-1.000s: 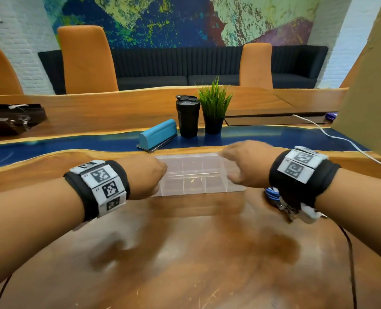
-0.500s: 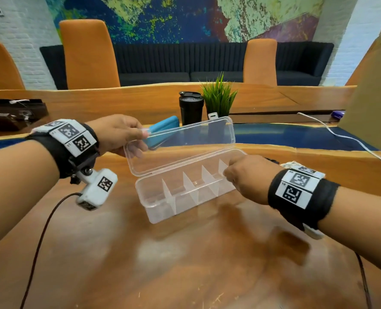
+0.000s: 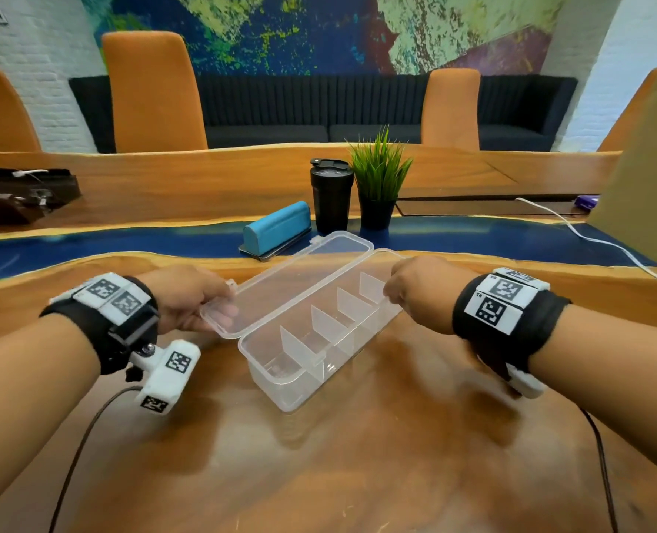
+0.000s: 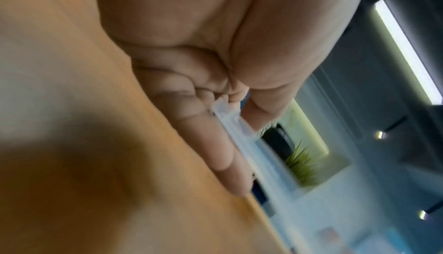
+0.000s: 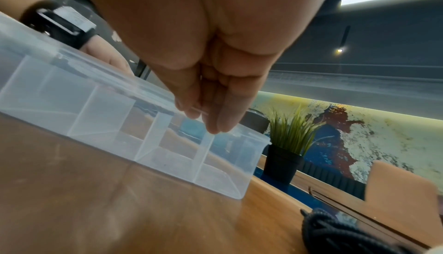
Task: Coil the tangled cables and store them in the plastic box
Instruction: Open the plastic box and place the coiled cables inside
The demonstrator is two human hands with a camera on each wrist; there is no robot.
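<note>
Lid [image 3: 292, 278] lower; wood table [image 3: 319, 455], mural.

A glossy wooden worktop [image 3: 319, 475] carries a blue resin strip along its far side. On that strip stand a black lidded travel tumbler [image 3: 331, 196] and, just beside it, a green grass-like plant in a black pot [image 3: 379, 186]. A teal rounded case [image 3: 277, 228] lies near the tumbler. A white cord [image 3: 573, 232] trails across the right. Behind stand 3 orange chairs [image 3: 152, 92] and a dark sofa [image 3: 319, 109].
</note>
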